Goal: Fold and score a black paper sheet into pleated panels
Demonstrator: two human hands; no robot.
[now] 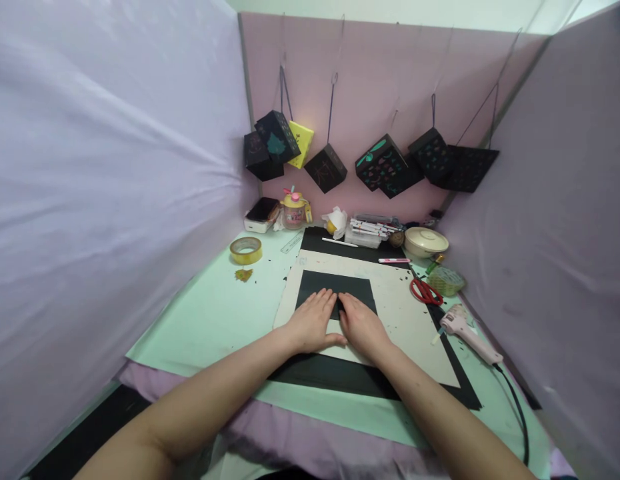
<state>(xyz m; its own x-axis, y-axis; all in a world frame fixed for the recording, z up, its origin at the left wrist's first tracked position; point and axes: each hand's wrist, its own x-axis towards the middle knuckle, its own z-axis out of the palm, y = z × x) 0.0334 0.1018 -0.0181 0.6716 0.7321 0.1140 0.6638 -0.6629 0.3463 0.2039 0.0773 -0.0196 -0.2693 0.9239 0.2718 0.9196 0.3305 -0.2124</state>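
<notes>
A dark rectangular sheet of black paper (335,281) lies on a larger cream sheet of paper (405,313). My left hand (316,321) rests flat on its lower left part, fingers stretched out and thumb pointing right. Close beside it, my right hand (361,323) has its fingers together and bent at the paper's lower right, with the thumb tucked near the fingertips. The two hands' fingertips nearly meet. Both hands hide the near edge of the black paper. Under the cream sheet sit larger black sheets (335,377).
Right side: red scissors (426,291), a pink-white glue gun (470,337) with cord, and a lidded bowl (426,241). Left: a roll of tape (245,251). Behind: a box of pens (370,230) and a yellow-lidded cup (293,210). Black boxes (326,168) hang above; curtains flank the table.
</notes>
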